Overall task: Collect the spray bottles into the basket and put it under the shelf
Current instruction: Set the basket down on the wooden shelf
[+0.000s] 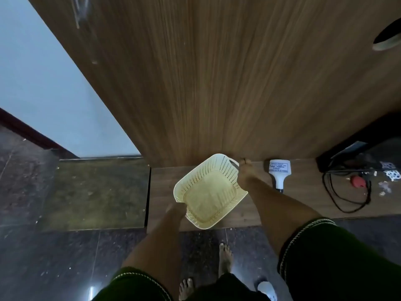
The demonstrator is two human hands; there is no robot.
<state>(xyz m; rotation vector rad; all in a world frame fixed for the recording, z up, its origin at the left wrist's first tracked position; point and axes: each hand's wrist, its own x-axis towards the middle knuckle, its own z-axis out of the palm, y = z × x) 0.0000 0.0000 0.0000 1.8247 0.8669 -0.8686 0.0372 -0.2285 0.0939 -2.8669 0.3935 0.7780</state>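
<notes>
A cream perforated plastic basket (pixel 191 181) with nothing inside sits on a low wooden ledge (pixel 160 192) at the foot of a tall wooden panel. My left hand (pixel 176 210) grips its near left rim. My right hand (pixel 246 173) holds its far right rim beside the handle. A white spray bottle (pixel 278 172) lies on its side on the ledge just right of the basket, its nozzle pointing toward me.
The tall wooden panel (pixel 217 72) rises straight ahead. A black cable (pixel 338 196), a red round object (pixel 358 182) and small scraps lie at the right of the ledge. Dark tiled floor (pixel 65 257) lies below, with bare feet (pixel 224 257) on it and a white object (pixel 267 288) near them.
</notes>
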